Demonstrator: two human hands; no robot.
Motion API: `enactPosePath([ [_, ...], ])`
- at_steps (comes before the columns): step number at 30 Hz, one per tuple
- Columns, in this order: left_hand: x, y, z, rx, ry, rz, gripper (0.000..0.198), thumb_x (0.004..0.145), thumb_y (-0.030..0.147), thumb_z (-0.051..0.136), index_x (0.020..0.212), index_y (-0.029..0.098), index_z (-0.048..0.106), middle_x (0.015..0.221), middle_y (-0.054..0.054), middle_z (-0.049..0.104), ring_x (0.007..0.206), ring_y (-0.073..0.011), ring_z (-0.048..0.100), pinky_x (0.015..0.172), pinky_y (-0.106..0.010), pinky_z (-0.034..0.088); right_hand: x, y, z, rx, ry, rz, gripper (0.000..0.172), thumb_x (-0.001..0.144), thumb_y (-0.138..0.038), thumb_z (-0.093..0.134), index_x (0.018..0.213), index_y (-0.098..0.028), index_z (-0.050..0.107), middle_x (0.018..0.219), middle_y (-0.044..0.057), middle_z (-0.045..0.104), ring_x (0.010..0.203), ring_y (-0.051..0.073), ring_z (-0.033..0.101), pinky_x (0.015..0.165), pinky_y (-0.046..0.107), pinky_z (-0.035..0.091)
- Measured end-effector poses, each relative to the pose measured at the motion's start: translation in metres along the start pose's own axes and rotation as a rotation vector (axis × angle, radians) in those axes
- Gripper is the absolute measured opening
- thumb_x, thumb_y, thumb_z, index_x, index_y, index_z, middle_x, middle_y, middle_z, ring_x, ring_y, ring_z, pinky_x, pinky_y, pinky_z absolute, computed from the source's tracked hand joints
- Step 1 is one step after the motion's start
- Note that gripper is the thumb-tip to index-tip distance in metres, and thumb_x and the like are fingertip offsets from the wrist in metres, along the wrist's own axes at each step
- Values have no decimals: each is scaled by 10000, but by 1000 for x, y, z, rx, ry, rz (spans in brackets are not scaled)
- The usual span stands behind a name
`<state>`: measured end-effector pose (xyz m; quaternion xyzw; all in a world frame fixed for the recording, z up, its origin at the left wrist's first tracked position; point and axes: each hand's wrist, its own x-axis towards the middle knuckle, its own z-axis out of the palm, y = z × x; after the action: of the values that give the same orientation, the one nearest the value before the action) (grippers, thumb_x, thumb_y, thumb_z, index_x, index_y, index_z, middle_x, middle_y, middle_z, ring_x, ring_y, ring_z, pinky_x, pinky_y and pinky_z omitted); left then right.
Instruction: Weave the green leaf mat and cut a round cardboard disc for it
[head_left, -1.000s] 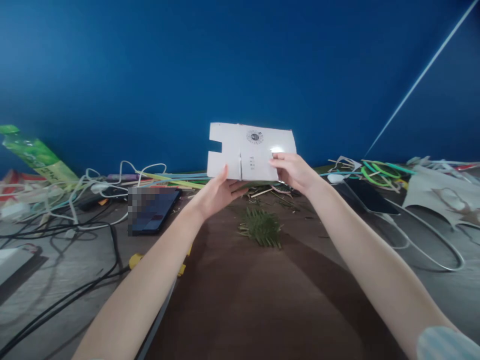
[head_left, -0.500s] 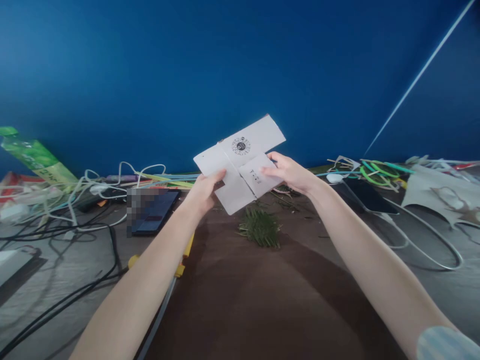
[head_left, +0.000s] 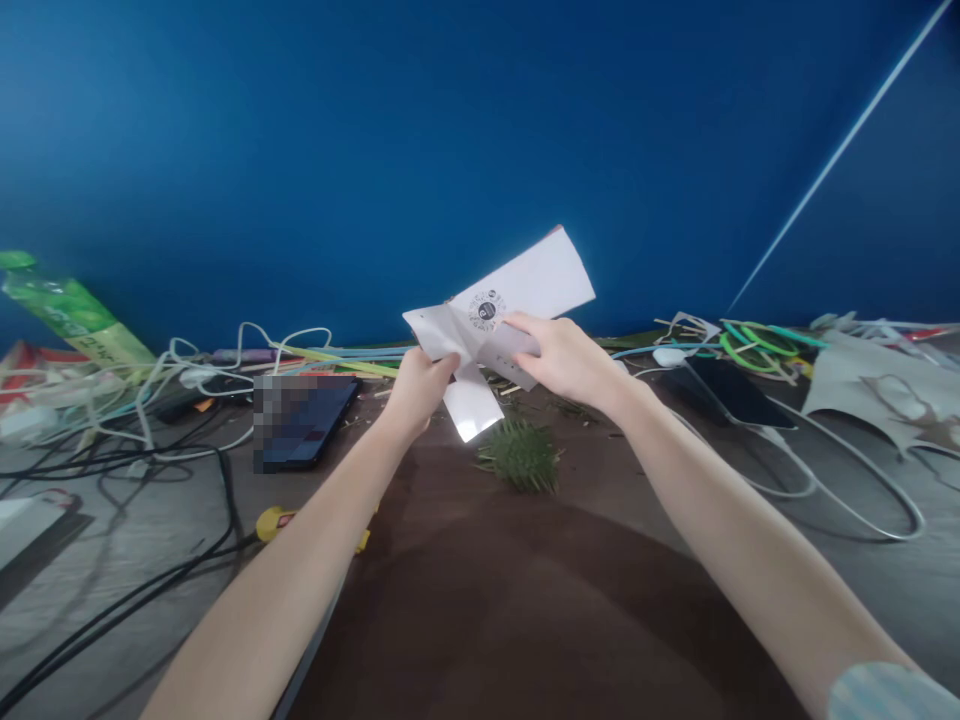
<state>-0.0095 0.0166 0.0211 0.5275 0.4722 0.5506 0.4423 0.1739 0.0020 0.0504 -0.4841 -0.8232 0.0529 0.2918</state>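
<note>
Above the far part of the brown table surface, both hands hold a white sheet of card (head_left: 536, 275) with a round black code printed on it. My left hand (head_left: 420, 390) grips its left side, thumb on top. On the lower right, my right hand (head_left: 566, 355) pinches the card, its fingers lying over the small printed flap. The card is bent near the left thumb, and a narrow piece points down and shines. Below it a clump of green needle-like sprigs (head_left: 525, 455) lies on the table.
A dark phone (head_left: 319, 425) lies at left, another phone (head_left: 739, 392) at right with a white cable. A green bottle (head_left: 75, 320) leans at far left amid tangled cables. A yellow tool (head_left: 277, 524) sits by my left forearm. A blue wall (head_left: 480, 130) rises behind.
The card has shifted slightly right and is now bent between my hands. My right hand has moved from the flap's right edge in over the flap, close to the printed code.
</note>
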Motion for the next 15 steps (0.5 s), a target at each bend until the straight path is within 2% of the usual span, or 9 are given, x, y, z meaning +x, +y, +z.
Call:
enactPosePath([
  [4, -2, -1, 3, 130, 30, 9, 75, 596, 68, 602, 594, 142, 611, 551, -33, 598, 577, -168, 570, 501, -241, 413, -2, -9, 5, -186, -7, -47, 500, 788, -85, 427, 1247, -238, 554, 978, 79, 703, 709, 196, 617, 616, 313, 433],
  [8, -3, 6, 3, 111, 28, -37, 104, 590, 44, 574, 555, 141, 590, 528, -19, 581, 514, -139, 532, 482, -229, 394, 0, -15, 10, -306, -31, -112, 482, 795, -46, 427, 1172, -272, 625, 960, 57, 717, 744, 203, 631, 614, 308, 426],
  [11, 0, 11, -1, -37, 29, -137, 100, 594, 36, 590, 609, 131, 619, 588, -49, 626, 517, -151, 560, 501, -249, 428, 2, -14, 12, -288, -39, -228, 504, 762, 24, 437, 1080, -279, 684, 1001, 28, 714, 907, 208, 619, 714, 319, 432],
  [15, 7, 15, -10, -226, 56, -258, 149, 613, 11, 590, 698, 131, 620, 550, -38, 613, 461, -140, 545, 466, -246, 435, 3, -8, 11, -257, 29, -419, 527, 744, 70, 430, 1031, -276, 705, 1104, -4, 685, 1122, 225, 506, 889, 395, 358],
])
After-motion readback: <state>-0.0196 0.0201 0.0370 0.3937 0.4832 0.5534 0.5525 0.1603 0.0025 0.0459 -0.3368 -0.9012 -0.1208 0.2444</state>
